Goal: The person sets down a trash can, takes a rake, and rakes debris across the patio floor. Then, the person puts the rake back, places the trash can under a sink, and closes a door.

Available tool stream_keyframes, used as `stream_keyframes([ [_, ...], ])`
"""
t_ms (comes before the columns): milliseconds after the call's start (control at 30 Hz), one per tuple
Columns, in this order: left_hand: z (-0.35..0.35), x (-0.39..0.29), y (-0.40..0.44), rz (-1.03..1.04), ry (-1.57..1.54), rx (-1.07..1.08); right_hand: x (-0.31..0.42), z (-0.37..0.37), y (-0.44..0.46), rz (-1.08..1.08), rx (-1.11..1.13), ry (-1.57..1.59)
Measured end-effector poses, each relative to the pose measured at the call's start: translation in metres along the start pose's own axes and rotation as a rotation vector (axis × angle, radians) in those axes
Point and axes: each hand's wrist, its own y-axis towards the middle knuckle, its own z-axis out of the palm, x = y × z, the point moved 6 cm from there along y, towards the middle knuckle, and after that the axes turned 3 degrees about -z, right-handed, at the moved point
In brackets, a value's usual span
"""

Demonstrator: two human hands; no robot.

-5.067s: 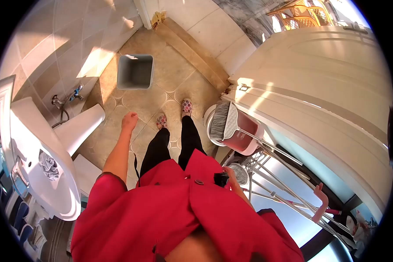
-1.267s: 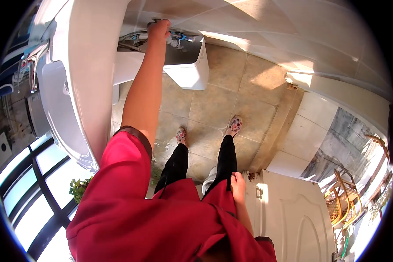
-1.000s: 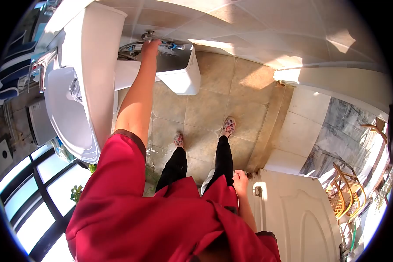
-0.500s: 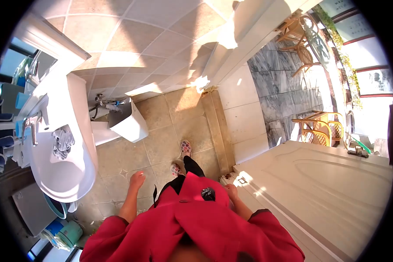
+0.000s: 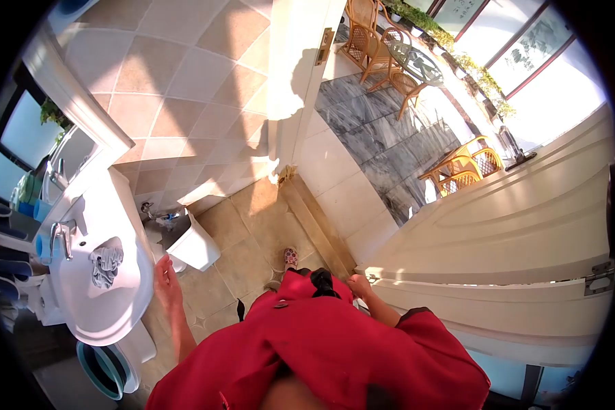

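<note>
My left hand (image 5: 167, 281) is beside the right rim of the white washbasin (image 5: 131, 311), fingers stretched out and nothing visible in them. Whether it touches the rim I cannot tell. A crumpled grey cloth (image 5: 106, 265) lies in the bowl, below a chrome tap (image 5: 64, 239). My right hand (image 5: 359, 285) is by my right side, close to the red jacket (image 5: 287, 342), with its fingers curled in; nothing shows in it. A black bow-like piece (image 5: 323, 283) sits on the front of the jacket. One patterned shoe (image 5: 290, 257) shows on the tiled floor.
A white bin (image 5: 197, 246) stands on the floor past the basin. The doorway has a raised threshold (image 5: 321, 225), with an open cream door (image 5: 499, 232) on the right. Beyond are wicker chairs (image 5: 458, 174) and a glass table (image 5: 415, 63). A teal-rimmed tub (image 5: 82, 362) is below the basin.
My view has turned, and the basin is nearer. My left hand has risen towards the basin's rim, its fingers now stretched out. My right hand stays curled by my side.
</note>
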Motion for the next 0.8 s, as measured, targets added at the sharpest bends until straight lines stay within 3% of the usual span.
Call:
stream_keyframes([
  [100, 0.008, -0.007, -0.002, -0.012, -0.024, -0.015, 0.018, -0.013, -0.026, 0.116, 0.097, 0.023],
  [300, -0.003, -0.092, 0.051, 0.202, 0.129, -0.136, 0.007, -0.023, 0.004, 0.047, 0.092, -0.026],
  [467, 0.032, -0.240, 0.126, 0.704, 0.263, -0.367, 0.013, -0.067, 0.040, -0.056, -0.061, -0.187],
  [567, 0.089, -0.358, 0.158, 0.931, 0.182, -0.400, -0.013, -0.093, 0.066, 0.024, -0.172, 0.039],
  [667, 0.144, -0.455, 0.187, 1.103, 0.150, -0.502, -0.026, -0.117, 0.076, 0.209, -0.136, 0.265],
  [800, 0.205, -0.541, 0.223, 1.252, 0.074, -0.626, -0.060, -0.130, 0.103, 0.294, -0.076, 0.380],
])
